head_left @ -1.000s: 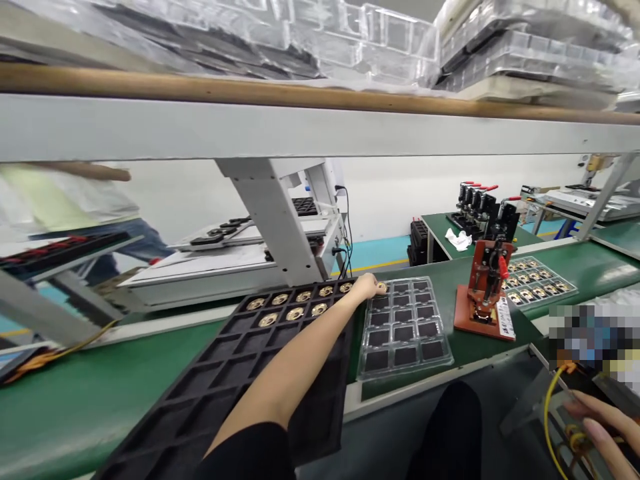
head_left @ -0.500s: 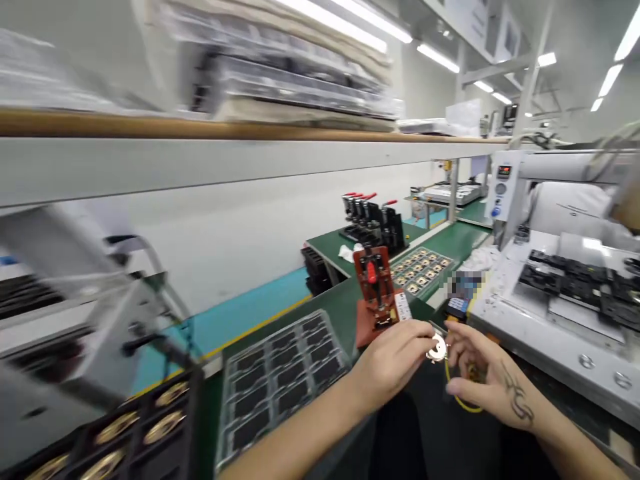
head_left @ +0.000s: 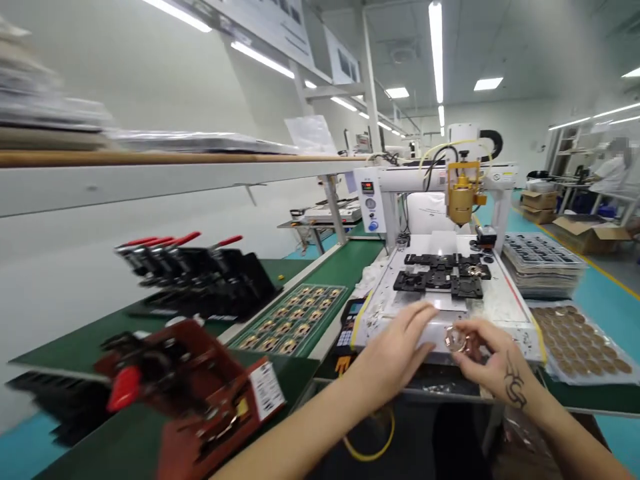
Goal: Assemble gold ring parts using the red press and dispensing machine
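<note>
My right hand (head_left: 493, 363) pinches a small round metal part (head_left: 455, 339), shiny and rose-gold, in front of the machine's front edge. My left hand (head_left: 395, 347) is just left of it, apart from the part, fingers stretched out and nothing in them. Beyond both hands is a white bench-top machine (head_left: 373, 200) with a gold head (head_left: 461, 197). Several black fixtures (head_left: 439, 277) sit on its bed, one at the right with a shiny part in it. A red-brown clamp fixture (head_left: 200, 393) with a red handle stands at lower left.
A clear tray (head_left: 295, 320) of gold-coloured parts lies on the green bench, near black toggle clamps (head_left: 200, 280) with red handles. A handheld keypad (head_left: 349, 327) rests beside the machine. To the right are stacked trays (head_left: 543, 267) and a sheet of round brown pieces (head_left: 583, 340).
My view has swung right, bringing the whole machine into sight. The left hand has moved off the round part and opened; the right hand now holds the part alone.
</note>
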The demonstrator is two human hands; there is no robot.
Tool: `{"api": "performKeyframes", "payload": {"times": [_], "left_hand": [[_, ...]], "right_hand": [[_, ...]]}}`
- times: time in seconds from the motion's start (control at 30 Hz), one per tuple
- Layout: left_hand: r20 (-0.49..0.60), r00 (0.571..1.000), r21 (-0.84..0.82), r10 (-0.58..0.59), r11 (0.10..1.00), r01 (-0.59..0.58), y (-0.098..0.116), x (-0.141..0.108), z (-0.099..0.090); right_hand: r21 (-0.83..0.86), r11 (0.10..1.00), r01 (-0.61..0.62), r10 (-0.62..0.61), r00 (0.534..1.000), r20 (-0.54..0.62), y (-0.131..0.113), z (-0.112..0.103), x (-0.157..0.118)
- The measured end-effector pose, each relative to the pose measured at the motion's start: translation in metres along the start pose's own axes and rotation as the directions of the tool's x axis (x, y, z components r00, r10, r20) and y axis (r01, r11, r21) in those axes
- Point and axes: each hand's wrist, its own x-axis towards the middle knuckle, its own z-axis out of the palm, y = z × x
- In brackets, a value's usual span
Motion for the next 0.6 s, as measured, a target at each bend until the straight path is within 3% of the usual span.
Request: {"api": "performKeyframes", "payload": {"times": [0.07, 0.13, 0.17, 0.3, 0.47, 0.6], "left_hand": [[0.041, 0.997, -0.059, -0.068, 0.996, 0.071, -0.02, 0.047, 0.019], [0.149, 0.976, -0.084, -0.156, 0.982, 0.17, -0.041, 0.099, 0.043], [0.235, 0.947, -0.049, -0.219, 0.97, 0.236, -0.051, 0.124, 0.056], [0.422, 0.867, 0.008, -0.265, 0.957, 0.289, -0.082, 0.203, 0.107], [0.626, 0.715, 0.073, -0.311, 0.936, 0.343, -0.106, 0.242, 0.137], [0.666, 0.669, 0.107, -0.33, 0.93, 0.352, -0.105, 0.257, 0.143]], "right_hand": [[-0.109, 0.992, -0.057, 0.042, 0.991, -0.129, 0.012, -0.035, -0.003], [-0.186, 0.978, -0.097, 0.057, 0.976, -0.21, 0.017, -0.065, -0.008], [-0.212, 0.972, -0.105, 0.054, 0.971, -0.232, 0.018, -0.077, -0.011], [-0.281, 0.946, -0.162, 0.077, 0.954, -0.29, 0.02, -0.112, -0.031], [-0.265, 0.925, -0.271, 0.167, 0.92, -0.356, 0.041, -0.149, -0.058], [-0.237, 0.931, -0.276, 0.205, 0.937, -0.284, 0.058, -0.162, -0.037]]}}
